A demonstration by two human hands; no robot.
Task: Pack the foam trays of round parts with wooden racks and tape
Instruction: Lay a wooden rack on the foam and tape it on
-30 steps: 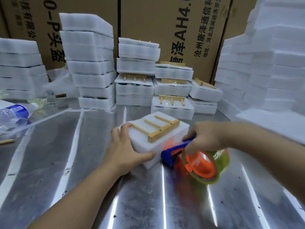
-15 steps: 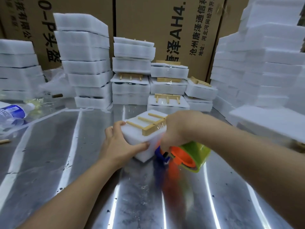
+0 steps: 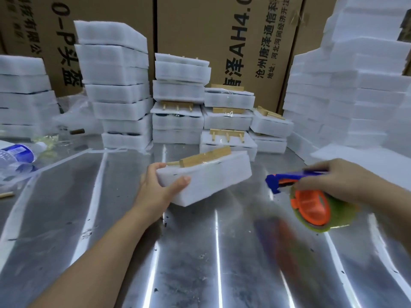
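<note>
A shiny metal table (image 3: 200,263) stood before printed cardboard boxes (image 3: 222,30). The left hand (image 3: 155,192) gripped the left end of a white foam tray (image 3: 206,181), thumb pressed on its near side and fingers curled over the far top edge. The tray was tilted, with a wooden rack (image 3: 204,157) lying along its top. To the right and apart from the tray, the right hand (image 3: 333,181) was curled round the blue handle of a tape dispenser (image 3: 311,205) with an orange hub, blurred. Stacks of foam trays (image 3: 115,85) lined the far side, and a water bottle (image 3: 15,154) lay at the far left.
</note>
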